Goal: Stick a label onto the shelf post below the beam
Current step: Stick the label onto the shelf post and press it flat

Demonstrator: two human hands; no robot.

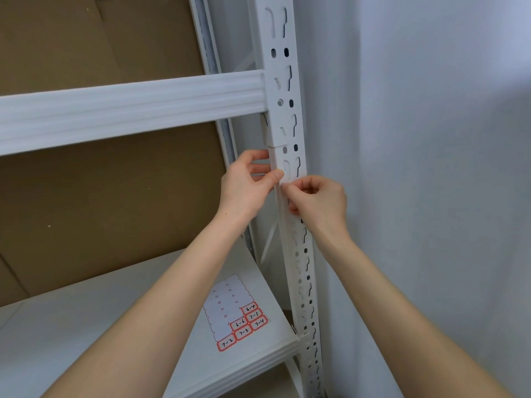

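wall [425,124]: plain pale grey-white, right side, faint soft shadow
cardboard [100,196]: brown sheets behind the shelving, creased, fills the left
shelf board [80,320]: white, lower left, ribbed front edge
light: even, diffuse, soft

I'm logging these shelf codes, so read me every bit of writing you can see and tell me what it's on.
Handwritten on red-bordered labels of the label sheet lying on the shelf board:
"6-4"
"7-1"
"6-6"
"7-4"
"7-3"
"7-2"
On the shelf post: no text visible.
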